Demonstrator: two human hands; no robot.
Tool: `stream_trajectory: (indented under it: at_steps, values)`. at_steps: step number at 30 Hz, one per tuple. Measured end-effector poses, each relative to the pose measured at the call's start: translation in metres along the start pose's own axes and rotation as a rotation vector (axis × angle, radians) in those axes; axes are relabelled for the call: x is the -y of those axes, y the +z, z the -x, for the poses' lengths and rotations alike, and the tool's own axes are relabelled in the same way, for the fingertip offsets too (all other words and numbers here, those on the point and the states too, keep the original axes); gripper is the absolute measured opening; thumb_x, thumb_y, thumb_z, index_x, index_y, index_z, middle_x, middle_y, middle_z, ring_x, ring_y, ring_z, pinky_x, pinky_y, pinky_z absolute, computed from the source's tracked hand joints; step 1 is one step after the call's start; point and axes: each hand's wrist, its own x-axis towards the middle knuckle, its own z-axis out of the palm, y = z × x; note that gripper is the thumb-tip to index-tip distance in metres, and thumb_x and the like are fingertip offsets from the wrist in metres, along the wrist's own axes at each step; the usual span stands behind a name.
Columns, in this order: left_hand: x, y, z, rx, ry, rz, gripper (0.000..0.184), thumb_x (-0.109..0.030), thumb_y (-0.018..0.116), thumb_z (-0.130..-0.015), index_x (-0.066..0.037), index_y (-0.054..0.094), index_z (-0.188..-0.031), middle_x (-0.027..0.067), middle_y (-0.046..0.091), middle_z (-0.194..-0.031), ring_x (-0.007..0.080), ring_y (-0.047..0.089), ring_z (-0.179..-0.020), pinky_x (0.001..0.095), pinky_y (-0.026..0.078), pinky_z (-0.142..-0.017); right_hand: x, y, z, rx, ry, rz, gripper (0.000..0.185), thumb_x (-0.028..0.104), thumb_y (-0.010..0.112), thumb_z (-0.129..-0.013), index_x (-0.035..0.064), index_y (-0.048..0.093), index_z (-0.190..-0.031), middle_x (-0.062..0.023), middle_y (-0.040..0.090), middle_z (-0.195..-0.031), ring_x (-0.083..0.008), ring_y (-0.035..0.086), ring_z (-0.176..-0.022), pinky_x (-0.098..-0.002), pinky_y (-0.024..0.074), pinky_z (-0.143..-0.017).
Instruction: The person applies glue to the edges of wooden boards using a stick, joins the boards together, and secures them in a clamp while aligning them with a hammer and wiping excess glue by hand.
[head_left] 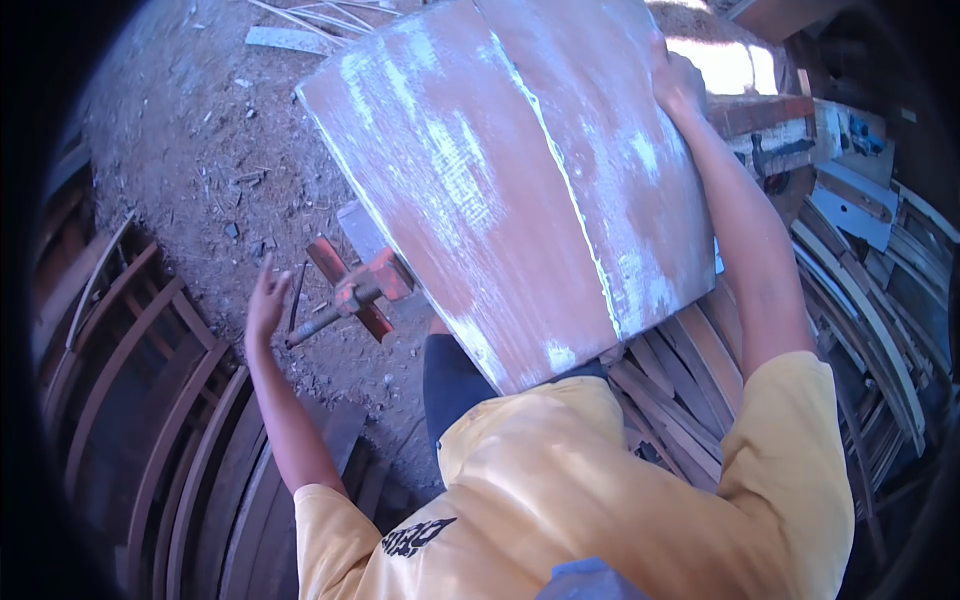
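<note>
A wooden panel (520,190) is tilted up in front of me, its brown face streaked with whitish patches. A white line, like glue, runs along the seam (560,165) between its two boards. My right hand (680,82) grips the panel's right edge near the far end; part of its fingers is hidden. At the left edge is a red and rusty screw clamp (365,285) with a thin handle rod (298,296). My left hand (266,302) is beside that rod, index finger stretched out; I see nothing held in it.
Curved wooden frame pieces (150,370) stand at the left. Stacked wood strips (670,400) lie under the panel's near right side, with more curved pieces (870,300) at the far right. Dirt ground (200,150) with wood scraps spreads beyond. A timber beam (770,115) is behind my right arm.
</note>
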Motion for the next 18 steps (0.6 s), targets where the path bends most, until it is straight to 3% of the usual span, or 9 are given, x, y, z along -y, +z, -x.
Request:
stream_trajectory:
  at_steps: [1,3,5,6,8,10,12,16,18]
  values:
    - [0.0,-0.013,0.006,-0.175,0.178,-0.315,0.066,-0.036,0.065,-0.104,-0.013,0.04,-0.161,0.0159,0.069,-0.108,0.0212,0.069,-0.097,0.0366,0.058,-0.085,-0.001,0.0,0.0,0.028,0.007,-0.023,0.101,0.077,0.011,-0.1,0.0,0.071,-0.127,-0.0321,0.067,-0.127,-0.0499,0.062,-0.124,-0.0544,0.045,-0.107]
    - [-0.062,-0.02,0.056,-0.687,0.451,-0.555,0.056,-0.036,0.063,-0.105,-0.005,0.053,-0.15,0.0186,0.067,-0.122,0.0266,0.064,-0.118,0.0407,0.052,-0.103,0.004,-0.003,0.004,0.023,0.05,-0.054,0.076,0.064,0.033,-0.105,0.0032,0.071,-0.128,-0.0261,0.068,-0.129,-0.048,0.06,-0.124,-0.054,0.0452,-0.106]
    - [-0.138,0.031,0.107,-0.763,0.571,-0.436,0.051,-0.032,0.062,-0.106,-0.008,0.054,-0.15,0.0157,0.065,-0.129,0.028,0.062,-0.122,0.0415,0.05,-0.107,0.011,-0.006,0.012,-0.08,0.038,-0.091,0.083,0.063,0.031,-0.105,-0.0076,0.073,-0.111,-0.0369,0.07,-0.11,-0.0476,0.069,-0.111,-0.0554,0.0512,-0.102]
    - [-0.164,0.063,0.132,-0.845,0.671,-0.312,0.047,-0.029,0.06,-0.106,-0.011,0.054,-0.15,0.0127,0.063,-0.135,0.0293,0.059,-0.126,0.0424,0.048,-0.11,0.012,-0.007,0.015,-0.095,0.043,-0.094,0.08,0.061,0.032,-0.106,-0.0064,0.074,-0.108,-0.0359,0.07,-0.108,-0.0479,0.069,-0.109,-0.0566,0.0513,-0.101]
    - [-0.18,0.134,0.139,-0.663,1.09,-0.363,0.047,-0.031,0.061,-0.105,-0.012,0.055,-0.147,0.0161,0.054,-0.146,0.0357,0.049,-0.14,0.0503,0.041,-0.119,0.013,-0.011,0.012,-0.105,0.03,-0.131,0.071,0.056,0.037,-0.106,-0.0049,0.073,-0.11,-0.0335,0.071,-0.111,-0.0469,0.068,-0.111,-0.0567,0.0509,-0.1]
    - [-0.198,0.207,0.162,-0.513,1.089,-0.595,0.055,-0.042,0.062,-0.103,-0.01,0.053,-0.147,0.0198,0.047,-0.151,0.0391,0.04,-0.147,0.0589,0.033,-0.122,0.006,-0.002,0.022,-0.078,0.033,-0.174,0.065,0.052,0.04,-0.106,-0.0048,0.072,-0.114,-0.032,0.07,-0.116,-0.0456,0.066,-0.116,-0.0555,0.0505,-0.101]
    - [-0.197,0.261,0.165,-0.44,1.092,-0.685,0.057,-0.042,0.062,-0.103,-0.012,0.051,-0.151,0.021,0.034,-0.163,0.0392,0.028,-0.155,0.0593,0.027,-0.125,-0.005,0.0,0.035,-0.378,-0.425,-0.432,0.058,0.046,0.046,-0.103,-0.0029,0.065,-0.127,-0.0285,0.062,-0.136,-0.0437,0.055,-0.133,-0.0512,0.0457,-0.109]
    - [-0.228,0.311,0.147,-0.483,1.007,-0.656,0.061,-0.044,0.051,-0.107,-0.009,0.043,-0.157,0.0272,0.029,-0.166,0.0442,0.024,-0.156,0.06,0.025,-0.126,-0.042,-0.024,0.128,-0.254,-0.473,-0.368,0.058,0.039,0.05,-0.099,0.0078,0.054,-0.147,-0.0248,0.043,-0.159,-0.0416,0.036,-0.15,-0.051,0.0312,-0.122]
    - [-0.252,0.313,0.13,-0.639,0.879,-0.58,0.07,-0.055,0.038,-0.108,-0.008,0.039,-0.159,0.0279,0.03,-0.165,0.0438,0.024,-0.156,0.0577,0.023,-0.127,-0.078,-0.007,0.177,-0.495,-0.637,-0.445,0.043,0.039,0.06,-0.1,0.0059,0.07,-0.127,-0.0205,0.064,-0.131,-0.0411,0.055,-0.126,-0.0515,0.0429,-0.107]
